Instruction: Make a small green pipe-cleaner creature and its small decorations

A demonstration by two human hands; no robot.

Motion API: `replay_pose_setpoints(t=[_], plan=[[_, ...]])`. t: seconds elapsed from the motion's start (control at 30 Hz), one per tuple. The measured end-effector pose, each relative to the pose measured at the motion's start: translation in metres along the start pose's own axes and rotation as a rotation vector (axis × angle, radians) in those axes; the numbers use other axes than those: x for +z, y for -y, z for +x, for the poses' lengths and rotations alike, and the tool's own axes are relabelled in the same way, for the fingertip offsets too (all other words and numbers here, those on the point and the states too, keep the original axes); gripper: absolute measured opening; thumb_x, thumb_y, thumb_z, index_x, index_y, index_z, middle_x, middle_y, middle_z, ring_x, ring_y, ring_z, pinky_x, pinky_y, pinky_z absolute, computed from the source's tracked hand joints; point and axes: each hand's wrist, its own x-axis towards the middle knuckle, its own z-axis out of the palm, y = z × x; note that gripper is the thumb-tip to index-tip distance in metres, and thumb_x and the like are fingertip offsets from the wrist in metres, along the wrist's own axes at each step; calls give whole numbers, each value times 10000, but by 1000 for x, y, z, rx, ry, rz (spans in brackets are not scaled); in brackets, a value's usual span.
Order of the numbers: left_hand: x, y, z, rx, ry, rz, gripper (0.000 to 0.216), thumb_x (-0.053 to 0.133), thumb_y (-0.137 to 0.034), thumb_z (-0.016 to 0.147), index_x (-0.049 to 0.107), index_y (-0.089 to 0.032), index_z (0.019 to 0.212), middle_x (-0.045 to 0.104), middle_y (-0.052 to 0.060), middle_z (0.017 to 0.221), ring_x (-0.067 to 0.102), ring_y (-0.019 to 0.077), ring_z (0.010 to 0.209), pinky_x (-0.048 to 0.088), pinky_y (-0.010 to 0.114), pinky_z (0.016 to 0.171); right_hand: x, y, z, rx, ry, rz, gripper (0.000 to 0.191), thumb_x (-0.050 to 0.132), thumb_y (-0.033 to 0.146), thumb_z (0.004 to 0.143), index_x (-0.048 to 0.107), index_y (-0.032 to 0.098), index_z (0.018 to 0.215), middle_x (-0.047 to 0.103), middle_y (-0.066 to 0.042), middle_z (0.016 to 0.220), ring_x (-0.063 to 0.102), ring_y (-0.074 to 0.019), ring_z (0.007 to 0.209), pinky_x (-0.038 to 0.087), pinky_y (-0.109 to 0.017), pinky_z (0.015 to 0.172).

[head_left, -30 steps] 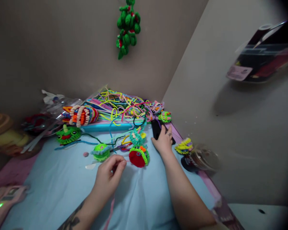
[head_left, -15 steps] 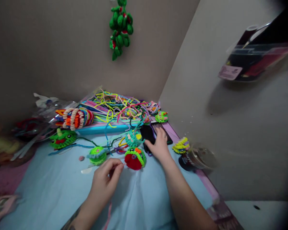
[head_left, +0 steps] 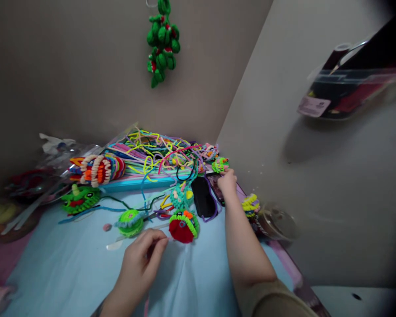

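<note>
My left hand [head_left: 141,259] hovers low over the light blue cloth [head_left: 69,268], fingers pinched on a thin pink pipe cleaner [head_left: 148,304] that trails down below the wrist. A red and green pipe-cleaner figure [head_left: 184,225] lies just beyond its fingertips. My right hand [head_left: 227,182] reaches far back, its fingers curled down onto a phone [head_left: 215,187] at the right rear. Beside the phone lies a black case [head_left: 202,197]. Whether the right hand grips the phone or only touches it is hidden.
A heap of coloured pipe cleaners [head_left: 152,152] fills the back. Finished figures lie around: a green monster [head_left: 75,199], a green-blue round one [head_left: 129,221], a teal one [head_left: 180,196], a yellow one [head_left: 250,203]. A glass jar [head_left: 277,224] lies at the right edge. A green figure [head_left: 161,42] hangs on the wall.
My right hand slid the black case toward the middle, let it go, and now reaches farther back onto the phone. My left hand stayed pinched and barely moved.
</note>
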Motion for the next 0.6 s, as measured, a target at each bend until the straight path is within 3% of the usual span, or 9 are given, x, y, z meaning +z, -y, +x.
replay_pose_setpoints(t=[0.4, 0.6], plan=[[2, 3, 3, 7, 42, 21, 169, 477, -265, 890, 583, -196, 777, 597, 2, 692, 544, 126, 599, 425, 211, 559, 14, -16, 14, -55, 86, -35, 515, 477, 64, 615, 483, 145, 1124, 672, -100, 1018, 540, -301, 1052, 414, -383, 869], [1, 2, 1, 25, 34, 18, 157, 484, -248, 886, 582, -193, 775, 593, 0, 687, 542, 122, 593, 422, 207, 557, 13, -17, 16, -56, 105, -60, 471, 481, 51, 635, 498, 144, 1097, 669, -103, 1024, 553, -274, 1049, 432, -366, 863]])
